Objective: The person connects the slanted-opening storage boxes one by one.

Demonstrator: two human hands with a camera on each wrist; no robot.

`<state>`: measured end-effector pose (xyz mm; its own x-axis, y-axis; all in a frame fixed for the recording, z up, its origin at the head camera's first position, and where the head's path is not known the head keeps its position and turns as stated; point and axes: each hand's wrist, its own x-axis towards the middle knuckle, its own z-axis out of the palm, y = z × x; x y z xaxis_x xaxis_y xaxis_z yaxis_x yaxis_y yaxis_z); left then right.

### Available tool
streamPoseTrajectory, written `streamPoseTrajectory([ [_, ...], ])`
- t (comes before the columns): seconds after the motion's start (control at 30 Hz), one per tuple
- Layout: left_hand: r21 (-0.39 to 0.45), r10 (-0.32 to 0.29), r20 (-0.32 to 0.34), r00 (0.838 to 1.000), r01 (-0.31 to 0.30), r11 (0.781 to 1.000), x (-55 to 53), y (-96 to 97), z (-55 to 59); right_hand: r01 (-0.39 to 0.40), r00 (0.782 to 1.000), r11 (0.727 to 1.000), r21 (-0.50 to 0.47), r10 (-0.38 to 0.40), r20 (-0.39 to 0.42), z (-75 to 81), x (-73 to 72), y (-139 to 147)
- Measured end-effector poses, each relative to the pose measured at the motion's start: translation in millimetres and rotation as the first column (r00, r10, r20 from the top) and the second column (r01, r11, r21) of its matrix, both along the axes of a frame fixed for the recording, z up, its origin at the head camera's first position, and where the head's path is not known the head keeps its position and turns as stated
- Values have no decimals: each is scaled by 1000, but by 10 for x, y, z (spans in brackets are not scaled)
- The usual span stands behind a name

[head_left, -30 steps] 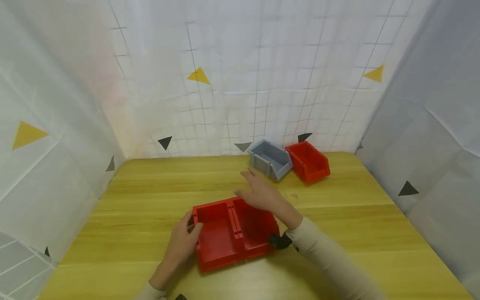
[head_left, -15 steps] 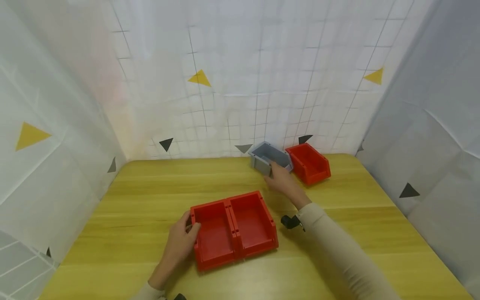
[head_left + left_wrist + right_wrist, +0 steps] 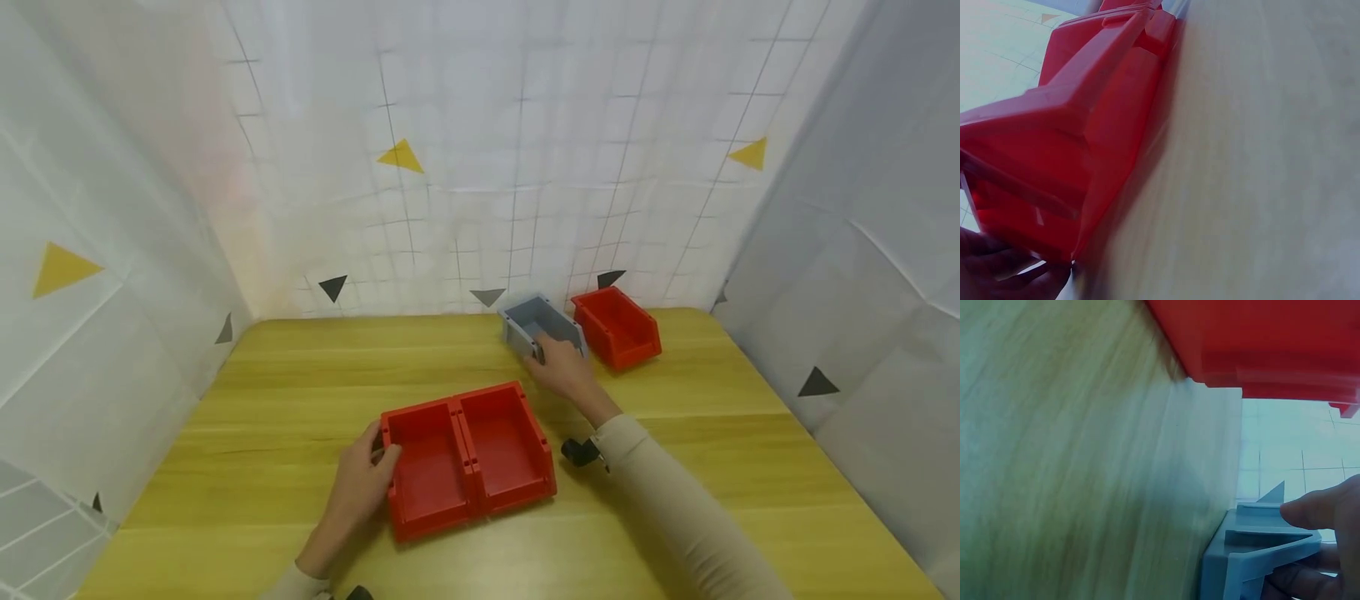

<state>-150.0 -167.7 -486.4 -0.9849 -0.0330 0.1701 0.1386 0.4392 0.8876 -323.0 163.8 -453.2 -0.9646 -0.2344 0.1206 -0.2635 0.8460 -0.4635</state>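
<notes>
Two red plastic storage bins stand side by side on the table, the left red bin (image 3: 429,475) and the right red bin (image 3: 504,446), their walls touching. My left hand (image 3: 360,482) grips the outer side wall of the left one, thumb over the rim; its fingertips (image 3: 1016,272) show at the bin's edge in the left wrist view. Farther back, my right hand (image 3: 564,371) pinches the near side wall of a grey storage bin (image 3: 517,335), with the thumb outside and fingers inside. Part of that wall is hidden behind the hand. All these bins look empty inside.
Another red bin (image 3: 618,329) stands just right of the grey one, near the back of the wooden table (image 3: 285,400). White sheeting (image 3: 465,125) with grid lines and coloured triangles rises behind and on both sides.
My right hand has left the right red bin, reached back and taken hold of the grey bin, which has shifted slightly toward me. The left hand keeps its grip.
</notes>
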Motion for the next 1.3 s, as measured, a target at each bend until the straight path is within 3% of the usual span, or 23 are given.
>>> streamPoseTrajectory([
  [0.2, 13, -6, 4, 1000, 6, 1000, 8, -8, -19, 12, 999, 1000, -18, -11, 30, -34, 4, -5],
  [0.67, 18, -6, -10, 1000, 6, 1000, -4, -8, -11, 6, 1000, 999, -33, -7, -17, -33, 9, -18],
  [0.87, 14, -5, -6, 1000, 5, 1000, -5, -10, -7, 66, 982, 994, -83, -80, -173, 27, 1, 1],
  [1.03, 6, 0, 8, 1000, 0, 1000, -5, -16, 6, 88, 959, 996, -1, -85, -272, 100, -145, 115],
  [1.17, 6, 3, 19, 1000, -3, 1000, -7, -28, 16, 48, 978, 996, 75, -32, -208, 88, -308, 221],
  [1.3, 14, 13, 29, 999, -14, 1000, -19, -80, 19, 82, 996, 995, 56, -79, -49, 76, -399, 298],
])
